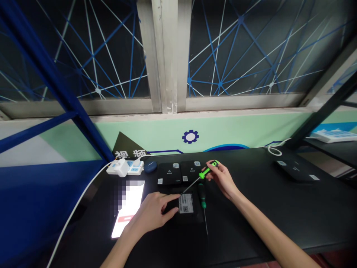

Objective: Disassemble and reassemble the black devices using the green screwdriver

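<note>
My right hand (221, 179) grips a green-and-black screwdriver (205, 172), and its thin shaft slants down to the top edge of a flat black device (189, 213). The tip sits close to a white label (186, 203) on that device. My left hand (153, 212) rests on the device's left side with its fingers spread, holding nothing else. A second screwdriver (202, 193) with a dark green handle lies beside the label, its shaft pointing toward me.
On the black table (251, 208) lie a lit phone (128, 210), partly blurred, a white power strip (125, 167) with a plug, a blue round case (150, 166), and several black boxes (169, 173). A white cable (75, 212) runs along the left edge.
</note>
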Demonstrator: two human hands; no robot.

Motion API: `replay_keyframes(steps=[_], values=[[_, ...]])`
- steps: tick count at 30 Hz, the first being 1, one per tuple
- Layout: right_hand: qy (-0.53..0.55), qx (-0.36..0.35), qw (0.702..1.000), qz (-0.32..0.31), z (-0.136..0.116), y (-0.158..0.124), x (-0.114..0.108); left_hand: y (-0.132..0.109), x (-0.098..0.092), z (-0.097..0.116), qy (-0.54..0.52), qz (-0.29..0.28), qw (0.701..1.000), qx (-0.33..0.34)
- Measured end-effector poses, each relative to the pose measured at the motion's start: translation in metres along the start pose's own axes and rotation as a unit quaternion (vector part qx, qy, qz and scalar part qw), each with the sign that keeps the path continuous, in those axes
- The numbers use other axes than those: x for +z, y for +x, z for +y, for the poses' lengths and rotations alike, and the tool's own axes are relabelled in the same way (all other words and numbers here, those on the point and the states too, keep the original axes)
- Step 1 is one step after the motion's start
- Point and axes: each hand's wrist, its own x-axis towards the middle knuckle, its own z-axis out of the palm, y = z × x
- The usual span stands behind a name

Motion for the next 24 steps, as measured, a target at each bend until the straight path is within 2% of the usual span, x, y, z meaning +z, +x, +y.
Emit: replay_keyframes(steps=[10, 18, 24], values=[[0.012, -0.002, 1.000, 0.006, -0.0030, -0.0027, 0.0014, -0.0005, -0.0023, 0.0015, -0.011, -0.003, 1.000, 0.008], [0.016, -0.011, 0.998, -0.051, -0.0038, -0.0067, 0.0022, -0.0015, -0.0037, 0.0022, -0.015, -0.003, 1.000, 0.011], [0.013, -0.014, 0.997, -0.071, -0.0028, -0.0077, 0.0028, -0.0010, -0.0026, 0.0002, -0.009, 0.008, 1.000, 0.008]])
